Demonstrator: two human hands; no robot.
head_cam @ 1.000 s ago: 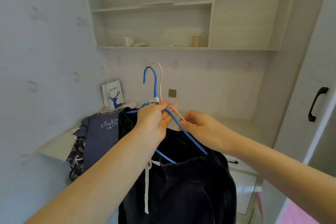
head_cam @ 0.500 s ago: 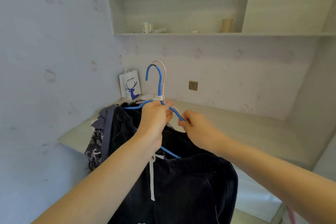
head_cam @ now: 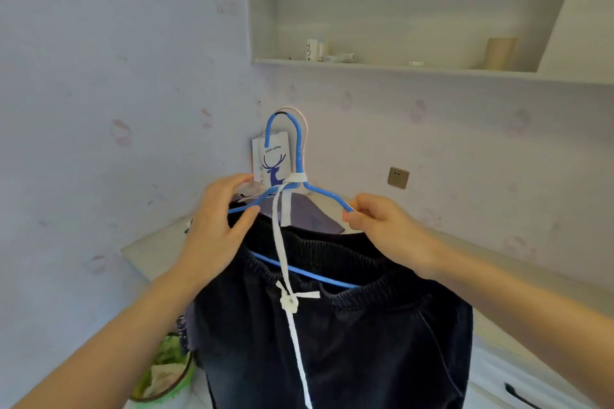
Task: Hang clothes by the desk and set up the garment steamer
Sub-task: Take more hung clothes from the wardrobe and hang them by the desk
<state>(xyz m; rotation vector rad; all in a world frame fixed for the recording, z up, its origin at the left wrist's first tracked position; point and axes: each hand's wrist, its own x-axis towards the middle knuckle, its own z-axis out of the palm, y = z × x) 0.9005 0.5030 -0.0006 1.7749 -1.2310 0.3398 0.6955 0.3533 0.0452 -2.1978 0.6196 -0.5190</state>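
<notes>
A blue wire hanger (head_cam: 300, 156) is held up in front of me, with a pink hanger's hook just behind it. Dark trousers (head_cam: 349, 335) with a white drawstring (head_cam: 292, 302) hang over its lower bar. My left hand (head_cam: 219, 219) pinches the hanger's left shoulder and my right hand (head_cam: 382, 226) pinches the right shoulder. Behind the trousers, a grey-purple garment (head_cam: 312, 216) lies on the pale desk (head_cam: 159, 249). No garment steamer is in view.
A white paper bag with a blue deer (head_cam: 270, 159) stands in the desk's back corner. A wall socket (head_cam: 398, 177) sits to its right. The shelf (head_cam: 398, 68) above carries a cup and small items. A green-rimmed bin (head_cam: 166, 372) is at the lower left.
My hands have spread apart, from the hanger's neck out to its two shoulders. The drawstring now loops up over the neck. The view has swung left and closer to the corner.
</notes>
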